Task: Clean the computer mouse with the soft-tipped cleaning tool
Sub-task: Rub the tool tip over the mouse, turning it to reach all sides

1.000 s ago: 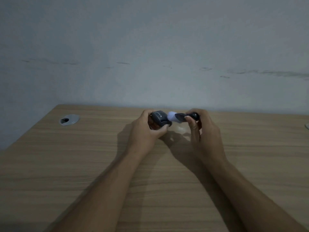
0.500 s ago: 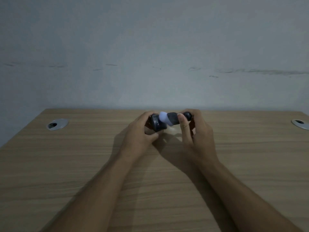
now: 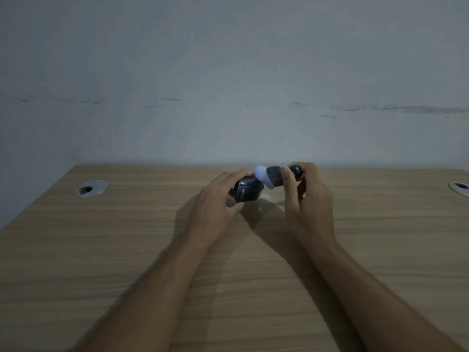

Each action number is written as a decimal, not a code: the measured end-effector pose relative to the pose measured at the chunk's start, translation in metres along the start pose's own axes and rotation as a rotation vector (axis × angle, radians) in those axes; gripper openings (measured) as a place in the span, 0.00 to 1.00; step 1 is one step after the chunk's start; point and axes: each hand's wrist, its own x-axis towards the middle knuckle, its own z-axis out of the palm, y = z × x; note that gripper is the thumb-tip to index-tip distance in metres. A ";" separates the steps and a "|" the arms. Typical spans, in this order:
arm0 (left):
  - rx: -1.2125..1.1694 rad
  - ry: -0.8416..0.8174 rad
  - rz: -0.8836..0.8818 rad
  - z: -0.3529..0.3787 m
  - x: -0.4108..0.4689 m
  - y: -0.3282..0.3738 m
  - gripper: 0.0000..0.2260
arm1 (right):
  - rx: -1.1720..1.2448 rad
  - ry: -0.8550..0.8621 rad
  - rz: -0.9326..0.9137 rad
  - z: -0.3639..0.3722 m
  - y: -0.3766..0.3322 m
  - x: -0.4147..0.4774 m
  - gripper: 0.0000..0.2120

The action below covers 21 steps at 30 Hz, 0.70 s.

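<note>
My left hand (image 3: 215, 209) holds a small dark computer mouse (image 3: 247, 192) just above the far middle of the wooden desk (image 3: 127, 250), its rear with pale lettering turned toward me. My right hand (image 3: 308, 201) grips the dark handle of the cleaning tool (image 3: 275, 176). The tool's pale rounded soft tip (image 3: 262, 174) rests against the upper right side of the mouse. Fingers hide most of the mouse's front and the tool's handle.
A silver cable grommet (image 3: 92, 189) sits in the desk at the far left and a second grommet (image 3: 459, 187) at the far right edge. A bare grey wall (image 3: 228, 85) rises directly behind the desk's back edge.
The soft tip has slid across the mouse, now sitting on its upper right side. The mouse has turned in my left hand, showing its lettered rear. The view shifted slightly right.
</note>
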 end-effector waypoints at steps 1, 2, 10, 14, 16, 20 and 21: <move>0.025 -0.001 0.001 0.001 0.000 0.001 0.32 | 0.006 -0.011 -0.027 0.001 -0.004 -0.001 0.07; 0.047 -0.002 0.005 0.001 0.000 0.000 0.32 | 0.006 -0.025 -0.058 0.003 -0.008 -0.003 0.08; -0.086 -0.018 -0.024 -0.004 -0.003 0.005 0.29 | -0.090 -0.014 0.141 0.006 0.022 0.006 0.10; -0.138 -0.020 -0.101 -0.003 -0.006 0.007 0.26 | -0.021 0.074 0.219 0.001 0.018 0.007 0.14; -0.117 -0.029 -0.143 -0.004 -0.005 0.005 0.27 | -0.007 0.053 0.128 0.001 0.005 0.002 0.12; -0.102 -0.043 -0.201 -0.006 -0.004 0.007 0.27 | -0.043 -0.040 0.000 0.005 -0.002 -0.007 0.09; -0.121 -0.037 -0.202 -0.006 -0.004 0.006 0.27 | -0.042 -0.038 0.019 0.005 0.002 -0.006 0.09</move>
